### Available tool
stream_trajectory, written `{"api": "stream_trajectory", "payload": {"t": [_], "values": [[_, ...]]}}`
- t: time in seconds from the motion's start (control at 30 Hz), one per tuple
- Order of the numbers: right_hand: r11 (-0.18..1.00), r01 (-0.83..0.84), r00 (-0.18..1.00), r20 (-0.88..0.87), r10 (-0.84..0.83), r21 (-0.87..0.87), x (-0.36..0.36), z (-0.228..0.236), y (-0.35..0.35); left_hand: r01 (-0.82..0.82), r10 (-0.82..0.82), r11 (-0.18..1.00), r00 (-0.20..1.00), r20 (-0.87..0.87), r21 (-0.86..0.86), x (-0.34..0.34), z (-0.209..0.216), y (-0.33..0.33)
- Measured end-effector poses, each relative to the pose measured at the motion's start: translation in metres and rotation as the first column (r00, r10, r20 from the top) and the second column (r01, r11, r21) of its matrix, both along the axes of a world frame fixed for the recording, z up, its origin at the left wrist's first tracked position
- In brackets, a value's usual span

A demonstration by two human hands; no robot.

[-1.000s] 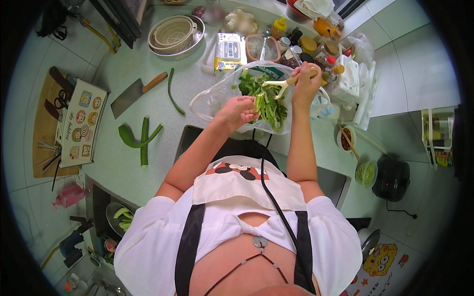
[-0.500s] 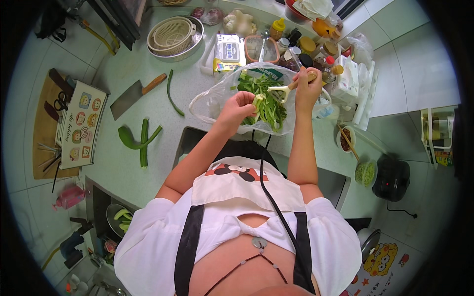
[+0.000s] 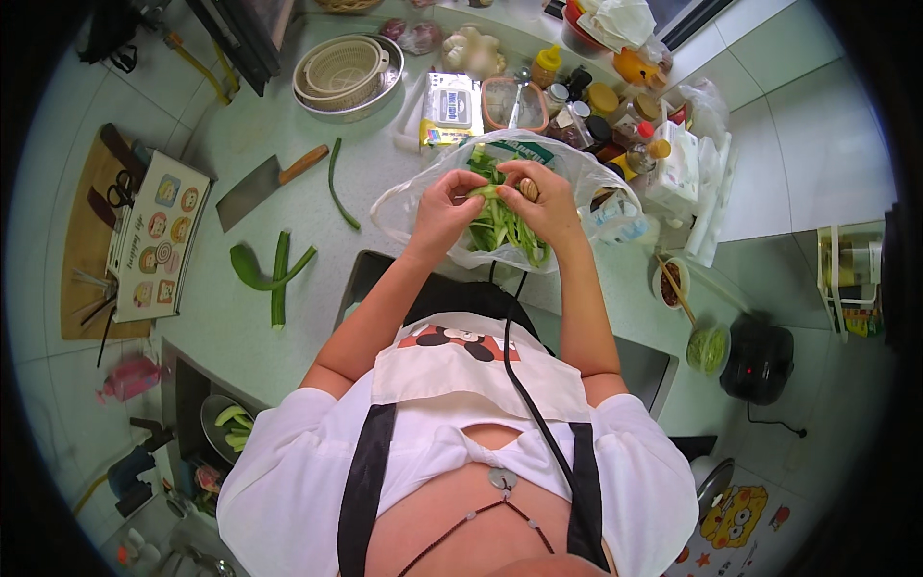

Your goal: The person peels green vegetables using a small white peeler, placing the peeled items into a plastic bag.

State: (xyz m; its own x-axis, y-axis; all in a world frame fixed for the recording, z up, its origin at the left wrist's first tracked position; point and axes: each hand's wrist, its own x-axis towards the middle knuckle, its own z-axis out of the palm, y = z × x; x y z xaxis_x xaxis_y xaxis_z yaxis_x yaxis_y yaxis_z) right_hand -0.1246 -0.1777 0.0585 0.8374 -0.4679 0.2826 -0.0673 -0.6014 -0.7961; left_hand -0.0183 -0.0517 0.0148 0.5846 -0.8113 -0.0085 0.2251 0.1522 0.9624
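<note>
My left hand (image 3: 448, 210) and my right hand (image 3: 544, 206) meet over a white plastic bag (image 3: 392, 200). Between their fingertips is a short pale-green vegetable piece (image 3: 488, 191), its kind unclear. The rounded wooden handle end of a peeler (image 3: 529, 188) pokes out from my right hand; the peeler's head is hidden. Long green peelings (image 3: 500, 234) and leafy bits fill the bag beneath my hands. Left of the bag, a thin green stalk (image 3: 333, 183) lies on the counter, near a curved green vegetable piece (image 3: 245, 269) crossing a straight stalk (image 3: 280, 279).
A cleaver (image 3: 252, 195) lies on the left of the counter (image 3: 317, 279). Nested strainers in a metal bowl (image 3: 348, 75), a wipes pack (image 3: 451, 108) and several bottles and jars line the back. A sink edge (image 3: 358, 269) runs before me; bowls (image 3: 709, 350) stand right.
My right hand has come down and left to meet my left hand, and the peeler has turned so its head no longer shows. Both hands now pinch the pale-green piece.
</note>
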Motion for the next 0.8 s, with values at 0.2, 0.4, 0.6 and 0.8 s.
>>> {"api": "stream_trajectory", "payload": {"t": [0.2, 0.4, 0.6, 0.8], "values": [[0.999, 0.014, 1.000, -0.027, -0.012, 0.052, 0.001, -0.001, 0.003, -0.050, 0.049, 0.998, 0.997, -0.059, -0.028, -0.001, 0.000, 0.001], [0.993, 0.035, 0.999, -0.027, -0.032, 0.111, -0.001, -0.004, 0.002, -0.088, 0.083, 0.992, 0.995, -0.058, -0.087, -0.005, 0.000, -0.001], [1.000, 0.019, 0.999, -0.032, -0.019, 0.003, -0.005, -0.004, 0.001, -0.121, 0.127, 0.992, 0.978, 0.166, -0.045, -0.009, 0.002, -0.003], [0.997, 0.017, 0.995, -0.101, -0.026, -0.081, -0.005, 0.001, 0.002, -0.147, 0.156, 0.988, 0.902, 0.403, -0.054, -0.014, 0.003, -0.005]]}}
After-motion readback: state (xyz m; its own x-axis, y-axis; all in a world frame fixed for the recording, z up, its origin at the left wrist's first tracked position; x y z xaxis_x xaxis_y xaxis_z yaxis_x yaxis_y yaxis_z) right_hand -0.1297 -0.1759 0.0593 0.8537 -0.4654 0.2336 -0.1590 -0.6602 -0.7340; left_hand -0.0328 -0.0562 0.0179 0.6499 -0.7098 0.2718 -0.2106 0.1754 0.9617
